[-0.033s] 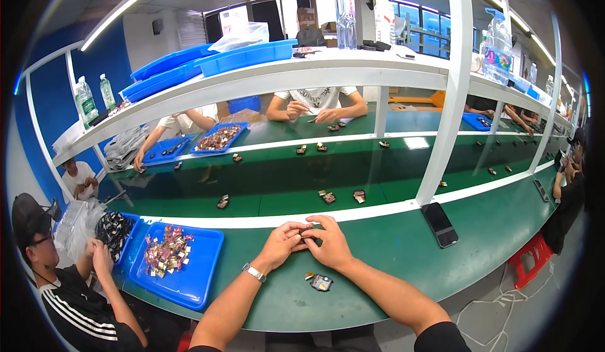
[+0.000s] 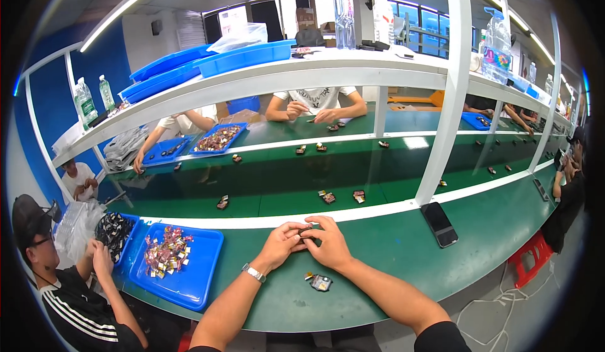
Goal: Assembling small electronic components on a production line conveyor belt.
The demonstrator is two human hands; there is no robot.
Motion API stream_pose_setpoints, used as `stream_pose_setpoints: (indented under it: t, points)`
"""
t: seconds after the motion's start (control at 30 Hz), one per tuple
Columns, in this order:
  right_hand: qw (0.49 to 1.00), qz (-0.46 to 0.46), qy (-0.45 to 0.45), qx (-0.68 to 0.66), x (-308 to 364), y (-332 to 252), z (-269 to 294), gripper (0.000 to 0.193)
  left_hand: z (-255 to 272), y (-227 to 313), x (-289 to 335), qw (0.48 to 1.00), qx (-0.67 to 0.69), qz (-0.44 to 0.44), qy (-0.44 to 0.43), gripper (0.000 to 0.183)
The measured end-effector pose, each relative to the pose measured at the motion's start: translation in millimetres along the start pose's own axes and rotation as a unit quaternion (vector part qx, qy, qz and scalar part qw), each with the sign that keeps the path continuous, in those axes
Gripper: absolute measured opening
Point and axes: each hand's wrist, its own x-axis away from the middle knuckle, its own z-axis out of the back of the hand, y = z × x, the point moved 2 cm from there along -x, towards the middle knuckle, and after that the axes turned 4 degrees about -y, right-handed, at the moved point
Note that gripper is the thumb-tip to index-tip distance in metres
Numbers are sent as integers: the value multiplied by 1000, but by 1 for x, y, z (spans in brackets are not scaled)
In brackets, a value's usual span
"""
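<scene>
My left hand [image 2: 283, 243] and my right hand [image 2: 327, 243] meet above the green bench, their fingers closed around a small dark part [image 2: 305, 231]. Fingers cover most of that part, so its exact kind does not show. Just below my hands, on the bench, lies a small electronic assembly [image 2: 321, 282] with a dark rim, a pale middle and a yellow-and-white piece at its upper left. To the left of my left forearm is a blue tray [image 2: 208, 257] holding a heap of small reddish pieces with white and yellow tabs [image 2: 167, 251].
A smartphone [image 2: 439, 225] lies right of my hands. Beyond a white rail, a green belt [image 2: 283, 188] carries several small assemblies. White posts [image 2: 444, 119] support a shelf with trays and bottles. A co-worker [image 2: 69, 276] sits at left beside a tray of black parts [image 2: 115, 233]. Others work across the belt.
</scene>
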Motion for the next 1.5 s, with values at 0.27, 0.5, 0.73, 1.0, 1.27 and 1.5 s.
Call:
stream_pose_setpoints:
  t: [0.27,0.5,0.73,1.0,1.27,1.5]
  points:
    - [999,-14,4,-31,1,7,-7,15,1,-5,-1,1000,7,-7,-9,28]
    - [1000,12,4,17,-5,-1,0,17,-1,-2,0,1000,22,-2,16,28]
    - [995,60,10,80,-7,-11,4,15,-3,1,0,999,27,13,18,29]
    - [988,89,-3,123,-6,-6,0,14,-2,-1,1,999,23,20,24,28]
    - [990,62,37,123,-4,-3,-8,9,-7,-1,1,999,-4,21,43,27]
    - [981,94,56,158,-1,-2,-10,16,-12,1,-1,996,-11,27,89,26]
